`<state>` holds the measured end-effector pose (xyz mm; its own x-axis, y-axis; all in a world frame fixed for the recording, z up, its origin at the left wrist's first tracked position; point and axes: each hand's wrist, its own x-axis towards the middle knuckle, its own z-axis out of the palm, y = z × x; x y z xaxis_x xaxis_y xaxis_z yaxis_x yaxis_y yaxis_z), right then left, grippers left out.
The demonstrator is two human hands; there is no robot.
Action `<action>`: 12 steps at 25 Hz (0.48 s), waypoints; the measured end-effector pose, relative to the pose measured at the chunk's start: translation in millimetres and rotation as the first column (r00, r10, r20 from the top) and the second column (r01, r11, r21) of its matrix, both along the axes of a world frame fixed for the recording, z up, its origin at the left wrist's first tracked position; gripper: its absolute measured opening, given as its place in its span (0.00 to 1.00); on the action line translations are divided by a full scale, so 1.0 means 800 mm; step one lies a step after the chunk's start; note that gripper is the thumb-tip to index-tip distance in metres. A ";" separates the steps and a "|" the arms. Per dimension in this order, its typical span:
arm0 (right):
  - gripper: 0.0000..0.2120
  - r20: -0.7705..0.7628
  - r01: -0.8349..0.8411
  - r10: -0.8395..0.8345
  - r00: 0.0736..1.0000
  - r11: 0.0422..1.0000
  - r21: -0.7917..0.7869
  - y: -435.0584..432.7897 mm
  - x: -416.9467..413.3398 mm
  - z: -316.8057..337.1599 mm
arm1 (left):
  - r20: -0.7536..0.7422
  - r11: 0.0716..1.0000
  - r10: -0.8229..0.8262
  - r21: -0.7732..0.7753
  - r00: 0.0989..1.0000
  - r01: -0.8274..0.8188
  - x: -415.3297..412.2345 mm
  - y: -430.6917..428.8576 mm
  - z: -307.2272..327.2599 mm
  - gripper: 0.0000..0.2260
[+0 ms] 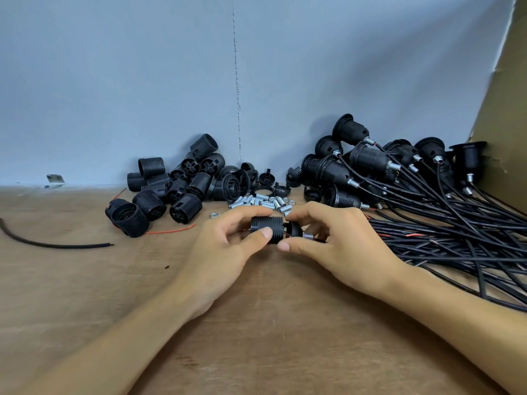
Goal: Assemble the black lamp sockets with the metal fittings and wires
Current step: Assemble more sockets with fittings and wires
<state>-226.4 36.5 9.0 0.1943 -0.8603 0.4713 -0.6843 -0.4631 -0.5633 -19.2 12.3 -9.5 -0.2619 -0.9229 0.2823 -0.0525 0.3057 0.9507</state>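
1. Black ribbed socket body [266, 225] is held at the middle of the frame, just above the wooden counter [256, 323], with the left grip [228, 243] pinching it between thumb and curled fingers.
2. The right grip [336, 240] pinches the domed cap [295, 230], which carries a metal fitting [308, 236] and sits close against the body's right end.
3. Loose socket bodies [171, 183] are heaped left of centre, and silver fittings [256, 202] lie just behind the hands.
4. Finished sockets [385, 172] pile up at right, and their black wires [456, 238] fan toward the right edge.
5. One loose wire [57, 246] lies at far left.
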 end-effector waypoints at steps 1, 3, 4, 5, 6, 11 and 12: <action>0.17 -0.020 0.004 -0.004 1.000 1.000 -0.030 0.001 0.001 -0.001 | -0.026 0.999 -0.007 0.041 1.000 0.008 0.000 0.000 -0.001 0.14; 0.18 -0.043 0.008 -0.011 0.999 0.996 -0.084 0.003 0.003 -0.003 | -0.067 0.993 -0.022 0.113 0.998 0.029 -0.002 -0.002 -0.001 0.14; 0.18 -0.044 0.004 -0.008 0.999 0.995 -0.103 0.004 0.003 -0.004 | -0.080 0.990 -0.027 0.137 0.996 0.037 -0.002 -0.002 -0.001 0.14; 0.18 -0.046 -0.004 -0.002 0.999 0.993 -0.121 0.005 0.004 -0.005 | -0.088 0.988 -0.029 0.148 0.996 0.042 -0.002 -0.002 -0.001 0.14; 0.17 -0.052 -0.008 0.001 0.999 0.990 -0.143 0.006 0.004 -0.006 | -0.088 0.988 -0.032 0.149 0.996 0.044 -0.001 -0.002 0.000 0.14; 0.17 -0.074 -0.037 0.025 0.997 0.985 -0.170 0.005 0.000 -0.006 | -0.082 0.993 -0.054 0.097 0.995 0.062 0.002 -0.001 -0.001 0.17; 0.17 -0.080 -0.047 0.034 0.996 0.984 -0.173 0.004 -0.001 -0.006 | -0.097 0.993 -0.049 0.098 0.994 0.059 0.003 -0.001 -0.001 0.17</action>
<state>-227.0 39.5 4.3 0.2688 -0.7566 0.5961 -0.7009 -0.5781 -0.4177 -16.9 11.1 -10.2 -0.2889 -0.9330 0.2144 0.0533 0.2079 0.9767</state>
